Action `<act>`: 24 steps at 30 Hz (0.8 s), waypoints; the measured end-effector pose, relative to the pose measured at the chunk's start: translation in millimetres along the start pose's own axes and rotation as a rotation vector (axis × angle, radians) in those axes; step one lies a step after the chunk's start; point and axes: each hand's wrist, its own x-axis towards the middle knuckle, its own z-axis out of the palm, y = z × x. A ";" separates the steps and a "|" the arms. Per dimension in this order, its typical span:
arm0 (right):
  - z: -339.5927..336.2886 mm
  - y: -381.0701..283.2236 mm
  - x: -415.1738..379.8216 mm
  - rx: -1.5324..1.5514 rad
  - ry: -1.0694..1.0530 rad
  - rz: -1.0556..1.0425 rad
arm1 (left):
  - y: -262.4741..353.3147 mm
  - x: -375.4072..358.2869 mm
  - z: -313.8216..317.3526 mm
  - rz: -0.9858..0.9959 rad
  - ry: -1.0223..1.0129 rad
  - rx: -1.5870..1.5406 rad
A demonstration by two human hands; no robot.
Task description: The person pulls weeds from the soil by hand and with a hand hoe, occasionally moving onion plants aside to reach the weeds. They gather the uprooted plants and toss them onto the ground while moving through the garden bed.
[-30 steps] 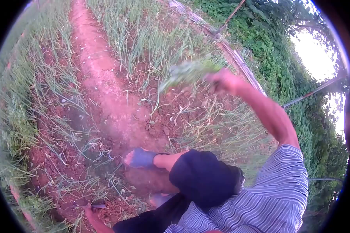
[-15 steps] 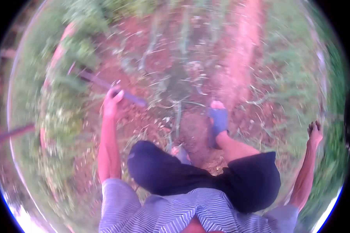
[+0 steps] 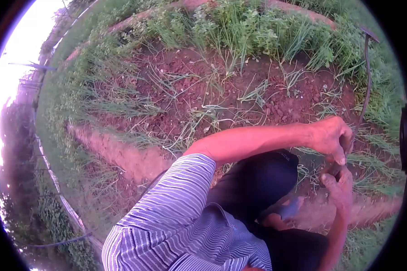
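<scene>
On the right of the view, my left hand (image 3: pixel 332 139) is closed around the handle of a hoe, my arm reaching across my body. The hoe (image 3: pixel 367 86) has a thin, slightly curved dark shaft that rises to a small flat blade at the upper right. Just below, my right hand (image 3: pixel 339 183) is closed at the lower end of the handle, close against my left fingers. Part of the handle is hidden between the hands. Onion-like plants (image 3: pixel 255 95) with long thin leaves, several drooping, grow in the reddish soil ahead.
Dense leafy plants (image 3: pixel 253 34) border the plot at the top. A bare earth ridge (image 3: pixel 126 156) runs at the left, and another passes by my sandalled foot (image 3: pixel 287 208) at the lower right. A pale edging line (image 3: pixel 61 196) curves down the left side.
My view has turned. The hoe, held by my left hand alone before, has swung to the right, and my right hand, earlier out to the side, has come to its handle.
</scene>
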 end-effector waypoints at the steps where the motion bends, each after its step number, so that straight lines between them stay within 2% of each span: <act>1: 6.4 -1.3 4.8 0.039 0.002 -0.007 | 11.0 -9.1 -0.4 -0.006 0.021 0.078; 3: 21.1 -3.9 12.8 0.126 0.004 -0.003 | 14.3 -20.6 -0.6 -0.012 0.137 0.169; 5: 30.7 20.2 22.0 0.143 0.068 -0.026 | 11.8 -26.8 3.5 0.006 0.252 0.259; 9: 54.0 17.7 26.2 0.242 0.236 0.030 | -2.6 -27.0 24.6 0.064 0.442 0.524; 11: 34.0 66.2 36.3 0.127 0.225 -0.039 | -9.8 -28.5 37.9 0.142 0.485 0.570; 13: 26.6 82.4 35.3 -0.169 0.326 -0.219 | -34.2 -18.0 60.6 0.290 0.601 0.683; 14: 24.3 87.7 33.1 -0.317 0.373 -0.307 | -36.6 -11.1 77.5 0.210 0.767 0.817; 16: 20.6 98.4 27.1 -0.616 0.456 -0.479 | -47.2 -9.0 80.6 0.301 0.719 0.981; 18: 12.1 113.6 16.1 -0.814 0.458 -0.368 | -56.6 -10.3 84.2 0.361 0.678 1.083; 19: 7.2 122.5 7.7 -0.857 0.427 -0.166 | -61.2 -10.9 87.4 0.379 0.659 1.104; 21: 6.1 119.3 -7.4 -0.421 0.462 0.080 | -58.7 -12.1 91.2 0.358 0.547 1.161; 23: 21.6 103.8 -10.1 0.544 0.562 0.135 | -52.2 -19.8 84.5 0.280 0.346 1.239; 24: 28.3 94.2 -11.2 0.641 0.665 0.258 | -48.5 -23.4 78.4 0.288 0.281 1.224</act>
